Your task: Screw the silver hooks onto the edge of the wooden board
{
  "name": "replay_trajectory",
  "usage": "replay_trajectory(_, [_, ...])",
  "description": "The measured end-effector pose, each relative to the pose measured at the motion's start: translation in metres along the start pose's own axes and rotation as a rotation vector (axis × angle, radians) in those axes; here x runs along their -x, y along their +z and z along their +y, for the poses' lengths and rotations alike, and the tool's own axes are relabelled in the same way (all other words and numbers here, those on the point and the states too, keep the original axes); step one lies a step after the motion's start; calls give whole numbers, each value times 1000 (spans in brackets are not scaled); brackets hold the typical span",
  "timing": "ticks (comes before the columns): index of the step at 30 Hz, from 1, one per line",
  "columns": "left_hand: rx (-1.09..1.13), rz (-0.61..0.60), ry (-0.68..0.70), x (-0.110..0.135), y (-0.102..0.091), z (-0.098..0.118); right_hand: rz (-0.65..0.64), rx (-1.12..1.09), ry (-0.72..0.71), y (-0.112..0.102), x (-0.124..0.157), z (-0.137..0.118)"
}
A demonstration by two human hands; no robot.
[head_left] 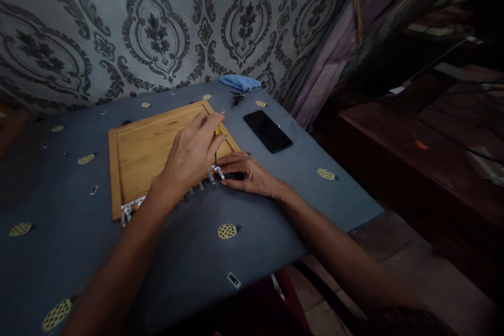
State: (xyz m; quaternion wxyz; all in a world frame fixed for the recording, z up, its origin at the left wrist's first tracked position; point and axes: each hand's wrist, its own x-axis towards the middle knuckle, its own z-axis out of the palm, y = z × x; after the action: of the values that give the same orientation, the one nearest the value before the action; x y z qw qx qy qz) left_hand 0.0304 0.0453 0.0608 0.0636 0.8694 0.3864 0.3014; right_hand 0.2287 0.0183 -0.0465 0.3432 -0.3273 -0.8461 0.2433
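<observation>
Bare forearms [326, 236] reach in from the lower edge, nearest the camera, toward a framed wooden panel [157, 142] lying flat on the table. A metal hook rail [133, 203] runs along the panel's near edge, its hooks hanging over toward the person.

The left hand [191, 149] is closed around a yellow-handled screwdriver [217, 130], its shaft nearly upright over the rail's right end. The right hand [252, 174] curls beside that end, a gap showing between thumb and fingers; whether it pinches a hook or merely steadies it, I cannot tell.

The step looks like driving or loosening a fastener, too small to make out; the next move calls for a seated tip and a steady rail.

Pineapple prints dot the blue-grey tablecloth [268, 220]. A black smartphone [268, 131] lies right of the panel, a blue cloth [240, 82] at the back. Damask-patterned wall covering [205, 31] rises behind, with a mauve curtain [333, 55] and a dark reddish bench [394, 142] to the right.
</observation>
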Motion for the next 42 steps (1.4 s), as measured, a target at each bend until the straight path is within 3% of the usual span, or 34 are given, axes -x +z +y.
replay_trajectory(12, [96, -44, 21, -2, -4, -1, -1, 14, 0, 0, 1, 2])
replay_trajectory(25, [69, 75, 37, 0, 2, -6, -1, 24, -5, 0, 1, 3])
replay_trajectory(42, [136, -5, 45, -2, -4, -4, -13, 14, -32, 0, 1, 3])
